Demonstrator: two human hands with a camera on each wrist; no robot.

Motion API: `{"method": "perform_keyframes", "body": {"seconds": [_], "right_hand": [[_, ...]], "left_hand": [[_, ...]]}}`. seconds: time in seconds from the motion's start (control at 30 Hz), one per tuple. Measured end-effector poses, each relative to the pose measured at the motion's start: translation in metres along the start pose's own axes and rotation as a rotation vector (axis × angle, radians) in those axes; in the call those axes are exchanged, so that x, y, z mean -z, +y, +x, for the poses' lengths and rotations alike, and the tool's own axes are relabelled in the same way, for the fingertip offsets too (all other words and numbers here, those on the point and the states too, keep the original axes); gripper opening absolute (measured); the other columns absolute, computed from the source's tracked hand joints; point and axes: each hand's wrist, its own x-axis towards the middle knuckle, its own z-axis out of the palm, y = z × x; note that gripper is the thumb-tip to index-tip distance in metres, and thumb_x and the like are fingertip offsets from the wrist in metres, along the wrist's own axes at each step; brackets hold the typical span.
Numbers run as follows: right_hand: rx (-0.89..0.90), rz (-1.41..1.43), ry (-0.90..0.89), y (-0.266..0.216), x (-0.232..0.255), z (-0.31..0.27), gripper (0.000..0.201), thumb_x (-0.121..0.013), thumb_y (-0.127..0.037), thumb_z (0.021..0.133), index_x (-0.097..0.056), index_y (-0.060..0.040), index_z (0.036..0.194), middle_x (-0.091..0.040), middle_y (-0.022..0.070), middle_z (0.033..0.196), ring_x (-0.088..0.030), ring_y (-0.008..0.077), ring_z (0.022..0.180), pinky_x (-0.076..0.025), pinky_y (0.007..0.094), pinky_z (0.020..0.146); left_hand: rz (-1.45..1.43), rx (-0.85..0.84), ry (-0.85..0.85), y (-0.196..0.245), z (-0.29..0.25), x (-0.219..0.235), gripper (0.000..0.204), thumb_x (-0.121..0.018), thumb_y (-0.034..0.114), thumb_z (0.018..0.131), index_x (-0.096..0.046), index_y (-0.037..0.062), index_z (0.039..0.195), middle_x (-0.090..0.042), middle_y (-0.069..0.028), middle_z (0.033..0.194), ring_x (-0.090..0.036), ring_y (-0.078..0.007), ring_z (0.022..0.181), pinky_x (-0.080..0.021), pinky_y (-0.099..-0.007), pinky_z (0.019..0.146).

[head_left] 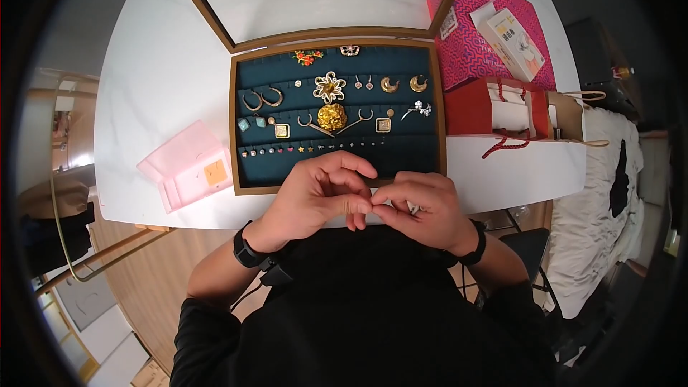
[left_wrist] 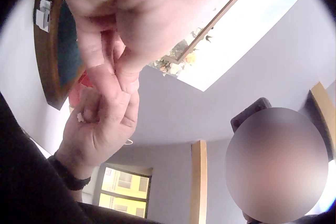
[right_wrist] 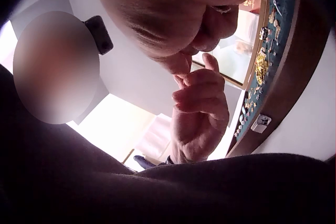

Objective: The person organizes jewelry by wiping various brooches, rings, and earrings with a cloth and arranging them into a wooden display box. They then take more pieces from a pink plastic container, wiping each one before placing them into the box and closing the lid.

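Observation:
My left hand [head_left: 308, 193] and right hand [head_left: 428, 213] meet fingertip to fingertip over the front edge of a wooden jewellery box [head_left: 441, 129]. Left thumb and index finger pinch together right at the right hand's pinched fingertips; what lies between them is hidden, and I cannot tell its kind. Tucked in the right hand's curled fingers, a small whitish piece [left_wrist: 80, 117] shows in the left wrist view. Behind the hands, dark green padded rows hold a gold flower brooch [head_left: 330, 87], a round gold piece [head_left: 332, 117], hoop earrings [head_left: 272, 96] and a line of small studs [head_left: 301, 149].
The box's framed glass lid [head_left: 330, 32] stands raised at the back. Left of the box lies an open pink case [head_left: 188, 165] with an orange square inside. On the right are a red paper bag [head_left: 469, 109], a patterned pink box [head_left: 459, 50] and a small white carton [head_left: 512, 43].

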Motion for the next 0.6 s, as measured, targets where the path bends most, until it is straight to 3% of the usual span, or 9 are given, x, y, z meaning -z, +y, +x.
{"method": "perform_keyframes", "body": {"seconds": [0.27, 0.37, 0.6], "right_hand": [[0.032, -0.152, 0.141, -0.0049, -0.003, 0.0, 0.025, -0.086, 0.003, 0.085, -0.08, -0.0071, 0.107, -0.06, 0.0025, 0.075, -0.056, 0.0136, 0.057, -0.043, 0.03, 0.052], [0.052, -0.156, 0.153, -0.0045, -0.0046, 0.0007, 0.025, -0.088, 0.003, 0.085, -0.081, -0.0069, 0.106, -0.059, 0.0025, 0.073, -0.056, 0.0138, 0.057, -0.042, 0.0304, 0.051], [0.029, -0.182, 0.171, -0.0063, -0.0068, 0.0006, 0.023, -0.089, 0.001, 0.085, -0.08, -0.0064, 0.105, -0.059, 0.0022, 0.072, -0.055, 0.0132, 0.055, -0.041, 0.0308, 0.049]], "left_hand": [[0.136, -0.112, 0.047, 0.0021, 0.0003, -0.0013, 0.041, -0.074, -0.012, 0.099, -0.063, 0.0012, 0.136, -0.076, -0.0092, 0.111, -0.075, -0.0147, 0.094, -0.061, -0.0293, 0.083], [0.122, -0.132, 0.065, 0.0008, 0.0007, -0.0016, 0.04, -0.073, -0.012, 0.1, -0.064, 0.0024, 0.136, -0.076, -0.0059, 0.108, -0.073, -0.0114, 0.103, -0.059, -0.0288, 0.09], [0.149, -0.203, 0.076, -0.0012, 0.0026, -0.0016, 0.039, -0.072, -0.012, 0.1, -0.064, 0.0016, 0.135, -0.075, -0.0058, 0.107, -0.073, -0.0124, 0.103, -0.058, -0.0288, 0.094]]}}
